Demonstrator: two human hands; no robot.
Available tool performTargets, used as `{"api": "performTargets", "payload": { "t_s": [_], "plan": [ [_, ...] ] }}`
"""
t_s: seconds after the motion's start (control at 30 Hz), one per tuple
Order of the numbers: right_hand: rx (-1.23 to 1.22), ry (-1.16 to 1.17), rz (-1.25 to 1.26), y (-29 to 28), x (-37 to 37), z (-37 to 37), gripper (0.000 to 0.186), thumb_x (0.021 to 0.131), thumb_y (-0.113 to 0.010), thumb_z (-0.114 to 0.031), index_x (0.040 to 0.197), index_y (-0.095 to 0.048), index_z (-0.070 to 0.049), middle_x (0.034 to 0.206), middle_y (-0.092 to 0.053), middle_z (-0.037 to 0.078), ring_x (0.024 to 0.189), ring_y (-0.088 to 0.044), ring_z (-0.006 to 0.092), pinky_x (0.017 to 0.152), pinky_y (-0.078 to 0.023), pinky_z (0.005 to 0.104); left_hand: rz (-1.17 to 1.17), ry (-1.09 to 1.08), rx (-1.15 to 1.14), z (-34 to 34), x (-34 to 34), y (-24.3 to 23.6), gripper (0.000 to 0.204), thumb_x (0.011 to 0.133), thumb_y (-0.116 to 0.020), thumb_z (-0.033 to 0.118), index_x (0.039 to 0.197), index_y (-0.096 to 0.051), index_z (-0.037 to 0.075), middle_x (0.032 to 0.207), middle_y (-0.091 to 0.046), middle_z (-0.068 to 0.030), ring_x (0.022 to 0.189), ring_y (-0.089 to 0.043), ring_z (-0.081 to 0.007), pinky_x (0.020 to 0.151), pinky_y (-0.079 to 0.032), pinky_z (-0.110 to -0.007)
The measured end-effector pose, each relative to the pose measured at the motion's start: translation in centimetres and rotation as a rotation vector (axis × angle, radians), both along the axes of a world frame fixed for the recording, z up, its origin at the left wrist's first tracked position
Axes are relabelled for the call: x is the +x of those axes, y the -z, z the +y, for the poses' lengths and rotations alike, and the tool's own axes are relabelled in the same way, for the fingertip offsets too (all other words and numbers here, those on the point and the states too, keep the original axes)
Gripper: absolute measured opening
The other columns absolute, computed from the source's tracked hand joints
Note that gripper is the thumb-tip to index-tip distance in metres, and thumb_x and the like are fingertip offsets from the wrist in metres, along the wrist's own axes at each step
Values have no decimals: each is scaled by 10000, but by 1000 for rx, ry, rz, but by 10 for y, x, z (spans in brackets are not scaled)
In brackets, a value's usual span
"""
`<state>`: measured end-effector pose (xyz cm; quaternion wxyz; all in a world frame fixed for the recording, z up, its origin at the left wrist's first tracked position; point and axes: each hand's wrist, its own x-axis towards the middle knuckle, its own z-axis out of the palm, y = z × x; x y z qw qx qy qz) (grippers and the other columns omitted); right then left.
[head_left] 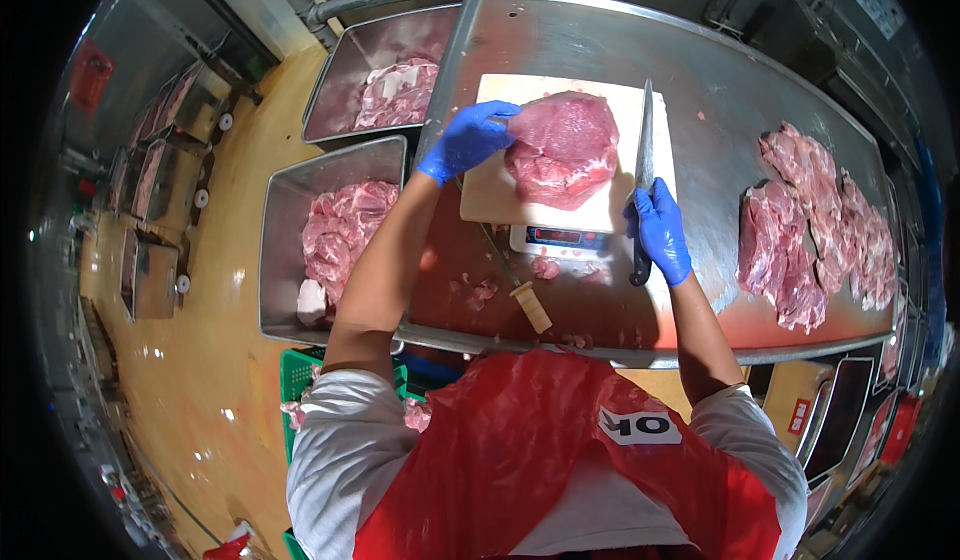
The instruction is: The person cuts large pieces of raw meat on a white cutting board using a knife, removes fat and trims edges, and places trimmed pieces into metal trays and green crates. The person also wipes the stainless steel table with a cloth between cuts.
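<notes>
A thick piece of raw pink meat lies on a white cutting board. My left hand, in a blue glove, holds the meat's left edge between thumb and fingers. In my gloved right hand is a long knife; its dark handle is gripped and the blade points away from me, to the right of the meat. Under the board's near side shows a scale with a lit display. Nearer to me rests a sharpening steel with a cream handle, its rod reaching toward the board.
Several large meat cuts lie on the right of the steel table. Two metal tubs of meat stand at its left, a far tub and a near tub. Small meat scraps lie by the steel. A green crate sits below.
</notes>
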<state>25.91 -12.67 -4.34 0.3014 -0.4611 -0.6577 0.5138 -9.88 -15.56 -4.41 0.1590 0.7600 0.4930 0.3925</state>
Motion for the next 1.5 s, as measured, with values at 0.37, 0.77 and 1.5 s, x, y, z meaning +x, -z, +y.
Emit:
{"api": "performTargets", "payload": {
  "t_s": [0.37, 0.77, 1.5],
  "plan": [
    [493, -279, -481, -35, -99, -7, 221, 975, -493, -175, 1053, -482, 32, 816, -622, 349, 791, -610, 531, 707, -479, 582, -211, -464, 222, -10, 39, 43, 142, 738, -753, 112, 817, -672, 28, 798, -672, -129, 735, -662, -315, 672, -545, -369],
    [719, -590, -701, -19, -125, -6, 256, 927, -519, -111, 1083, -555, 87, 877, -651, 321, 829, -650, 473, 737, -530, 506, -207, -506, 348, -50, 8, 54, 73, 816, -660, 53, 868, -700, 20, 741, -660, -94, 668, -639, -199, 652, -520, -313],
    [612, -386, -634, -54, -145, -7, 202, 934, -523, -127, 1037, -549, 45, 857, -653, 323, 830, -655, 478, 743, -509, 540, -1141, -472, -304, -6, 54, 62, 72, 898, -648, 68, 936, -641, 8, 792, -638, -45, 649, -589, -101, 560, -470, -232]
  ]
}}
